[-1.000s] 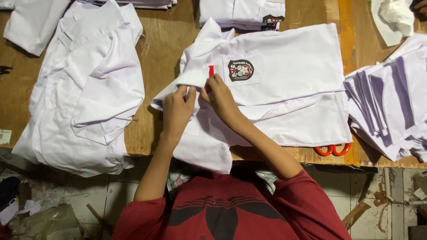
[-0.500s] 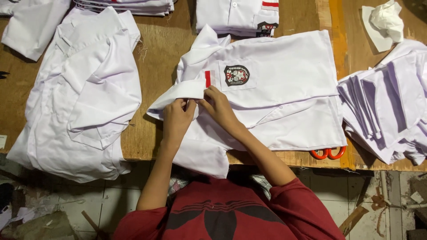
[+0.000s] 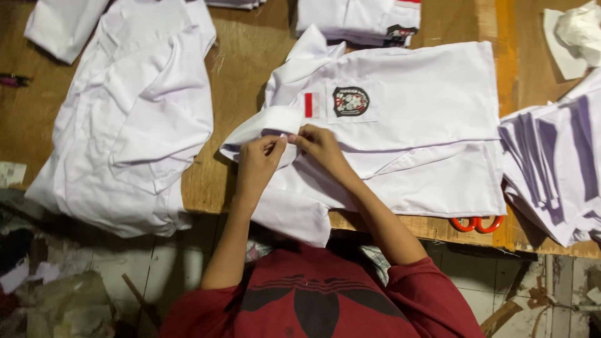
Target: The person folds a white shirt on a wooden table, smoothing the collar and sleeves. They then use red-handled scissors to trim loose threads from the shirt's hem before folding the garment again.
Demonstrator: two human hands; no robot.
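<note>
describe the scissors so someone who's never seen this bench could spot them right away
Start at the wooden table and follow its near edge toward the right. Below the hem of the white shirt with the chest badge, two orange loops poke out: the handles of the scissors, blades hidden under the cloth. They are the only orange thing among the white garments.

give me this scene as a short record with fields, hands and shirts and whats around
left hand: pinching the collar of the white badged cotton shirt
right hand: gripping the same collar, beside the left
surface: brown wooden table
left of shirt: pile of white shirts
far side: folded white shirts
right edge: orange-handled scissors, partly under the shirt
</note>
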